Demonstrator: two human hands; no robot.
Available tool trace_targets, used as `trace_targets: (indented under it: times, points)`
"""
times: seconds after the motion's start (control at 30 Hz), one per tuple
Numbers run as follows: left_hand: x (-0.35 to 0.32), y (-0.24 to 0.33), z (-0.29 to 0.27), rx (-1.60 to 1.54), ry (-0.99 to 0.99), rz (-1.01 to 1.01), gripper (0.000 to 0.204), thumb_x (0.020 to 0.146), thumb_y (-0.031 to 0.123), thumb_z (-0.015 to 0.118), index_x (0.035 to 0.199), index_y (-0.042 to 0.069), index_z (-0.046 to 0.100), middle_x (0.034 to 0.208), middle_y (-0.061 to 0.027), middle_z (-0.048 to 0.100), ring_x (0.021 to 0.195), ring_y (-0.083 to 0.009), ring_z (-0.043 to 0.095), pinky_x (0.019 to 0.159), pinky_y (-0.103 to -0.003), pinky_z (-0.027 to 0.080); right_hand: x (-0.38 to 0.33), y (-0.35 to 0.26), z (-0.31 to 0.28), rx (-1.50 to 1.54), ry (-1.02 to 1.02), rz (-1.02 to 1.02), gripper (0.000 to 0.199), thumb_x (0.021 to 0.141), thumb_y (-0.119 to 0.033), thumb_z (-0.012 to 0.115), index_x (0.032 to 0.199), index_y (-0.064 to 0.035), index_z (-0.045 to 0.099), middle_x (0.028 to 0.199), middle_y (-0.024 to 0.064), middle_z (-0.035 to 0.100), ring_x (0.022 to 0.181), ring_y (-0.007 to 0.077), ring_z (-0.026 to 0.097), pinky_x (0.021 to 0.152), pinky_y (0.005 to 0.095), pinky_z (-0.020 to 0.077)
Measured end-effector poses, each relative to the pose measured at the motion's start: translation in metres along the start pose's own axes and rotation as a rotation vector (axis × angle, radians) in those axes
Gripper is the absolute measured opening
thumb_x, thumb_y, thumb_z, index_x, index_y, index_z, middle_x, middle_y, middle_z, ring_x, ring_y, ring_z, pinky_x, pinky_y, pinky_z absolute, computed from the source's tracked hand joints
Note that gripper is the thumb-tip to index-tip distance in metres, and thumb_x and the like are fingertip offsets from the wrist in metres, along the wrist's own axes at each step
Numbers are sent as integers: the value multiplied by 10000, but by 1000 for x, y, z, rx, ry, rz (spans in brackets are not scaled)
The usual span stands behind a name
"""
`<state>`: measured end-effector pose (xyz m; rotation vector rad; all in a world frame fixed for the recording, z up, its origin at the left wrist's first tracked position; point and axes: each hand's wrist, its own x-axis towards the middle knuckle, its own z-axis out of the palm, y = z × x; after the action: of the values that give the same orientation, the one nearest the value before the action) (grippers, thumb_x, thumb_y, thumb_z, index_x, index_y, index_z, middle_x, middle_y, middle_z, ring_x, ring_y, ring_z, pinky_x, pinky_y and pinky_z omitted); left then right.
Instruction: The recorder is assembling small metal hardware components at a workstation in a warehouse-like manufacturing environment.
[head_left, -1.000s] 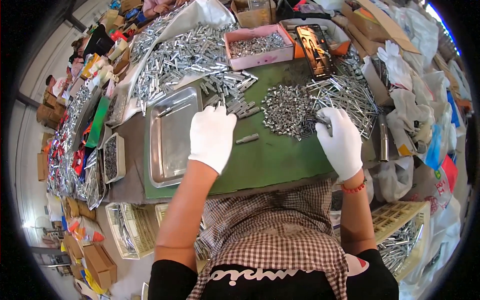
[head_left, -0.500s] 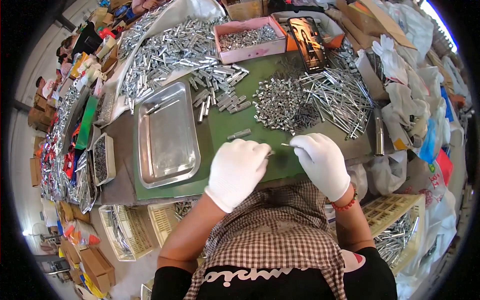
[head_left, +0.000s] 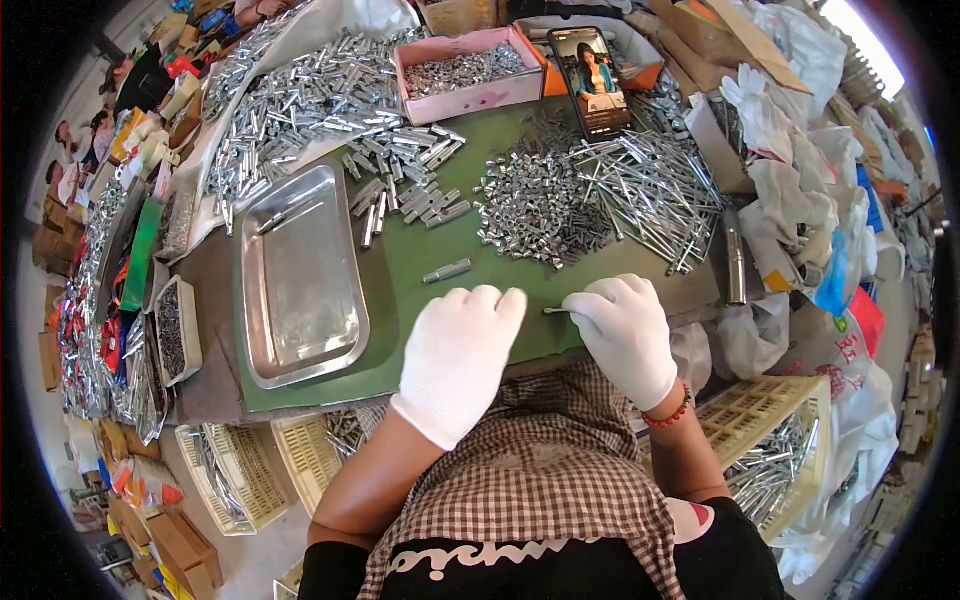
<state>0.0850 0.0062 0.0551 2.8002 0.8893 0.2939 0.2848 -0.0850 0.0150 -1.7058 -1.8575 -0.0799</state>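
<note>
Left hand (head_left: 462,362) and right hand (head_left: 628,338) have drawn back from the tubes (head_left: 432,206) and small fittings (head_left: 515,203) to the green mat (head_left: 400,272)'s near side — work now seems centred there. Right fingers pinch a thin metal pin (head_left: 554,311); whether the left holds anything, I cannot tell.

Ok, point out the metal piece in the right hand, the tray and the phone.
Metal piece (head_left: 554,311), head view: protruding end.
Tray (head_left: 303,290), head view: bare floor.
Phone (head_left: 592,84), head view: middle of screen.
</note>
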Motion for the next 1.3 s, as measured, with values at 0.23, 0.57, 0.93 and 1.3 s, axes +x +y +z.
trace_targets:
  times: [0.23, 0.57, 0.93, 1.3]
  points:
    - [-4, -1, 33, -229, 272, -146, 142, 807, 144, 743, 930, 92, 694, 925, -79, 647, 890, -334, 614, 798, -451, 483, 1, 0, -2, 12, 38, 4, 178, 767, -46, 732, 899, -154, 685, 863, 7, 636, 874, 264, 620, 813, 403, 472]
    - [-17, 0, 35, -202, 227, -110, 148, 830, 160, 737, 973, 121, 726, 892, -50, 625, 846, -303, 594, 768, -430, 453, 8, -5, 3, 10, -3, -8, 161, 775, -62, 732, 896, -158, 685, 874, 2, 629, 916, 265, 620, 853, 417, 467]
    - [-15, -1, 41, -129, 233, -31, 255, 848, 176, 733, 1095, 131, 690, 870, -42, 581, 810, -281, 571, 732, -420, 428, 16, 17, -4, 117, 145, 255, 91, 803, -67, 738, 879, -102, 702, 862, 85, 663, 881, 321, 638, 805, 428, 500]
    - [-22, -1, 37, -90, 263, 9, 245, 845, 222, 739, 1062, 115, 696, 832, -28, 569, 743, -263, 587, 651, -428, 441, 31, 34, -2, -142, -54, 366, 29, 885, -117, 644, 901, -95, 654, 875, 126, 653, 859, 340, 644, 775, 460, 516]
